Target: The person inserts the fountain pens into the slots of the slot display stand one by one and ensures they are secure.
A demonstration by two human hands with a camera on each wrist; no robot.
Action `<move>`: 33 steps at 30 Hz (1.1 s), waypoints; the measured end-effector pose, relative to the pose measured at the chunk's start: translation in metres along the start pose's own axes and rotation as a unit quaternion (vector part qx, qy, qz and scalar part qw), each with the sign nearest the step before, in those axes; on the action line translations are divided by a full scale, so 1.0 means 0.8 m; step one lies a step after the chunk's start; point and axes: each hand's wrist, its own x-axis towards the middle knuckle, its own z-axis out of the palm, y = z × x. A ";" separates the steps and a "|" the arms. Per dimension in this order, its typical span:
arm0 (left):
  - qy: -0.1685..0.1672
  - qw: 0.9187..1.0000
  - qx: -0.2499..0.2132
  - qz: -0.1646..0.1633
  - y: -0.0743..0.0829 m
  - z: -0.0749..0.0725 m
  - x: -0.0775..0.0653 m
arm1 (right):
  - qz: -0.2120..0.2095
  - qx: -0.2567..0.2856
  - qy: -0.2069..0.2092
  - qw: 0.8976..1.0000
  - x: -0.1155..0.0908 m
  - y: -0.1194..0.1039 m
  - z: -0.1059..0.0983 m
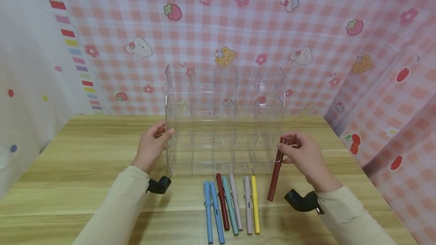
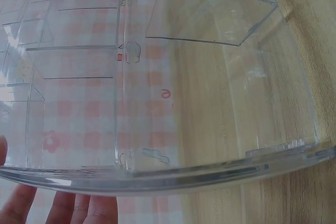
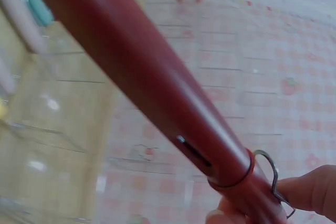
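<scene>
A clear plastic rack (image 1: 225, 124) divided into many compartments stands upright on the table. My left hand (image 1: 154, 144) grips its left side wall; in the left wrist view the fingers (image 2: 63, 205) lie along the outer face of that wall. By the rack's lower right edge, my right hand (image 1: 303, 154) pinches a dark red pen (image 1: 275, 177) near its clip end, the other end slanting down toward the table. Up close in the right wrist view, the red pen (image 3: 152, 72) shows a small slot in its barrel and a wire clip beside the thumb (image 3: 310, 190).
In front of the rack lie several pens: two blue pens (image 1: 208, 214), another dark red pen (image 1: 222, 203), a teal pen (image 1: 230, 207), two pale mauve pens (image 1: 248, 207) and a yellow pen (image 1: 255, 207). A checked curtain (image 1: 218, 29) hangs behind the wooden table (image 1: 85, 154).
</scene>
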 end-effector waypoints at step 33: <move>-0.003 1.000 -0.001 0.004 -0.003 -0.002 0.000 | -0.133 0.346 0.234 0.899 0.091 -0.136 -0.002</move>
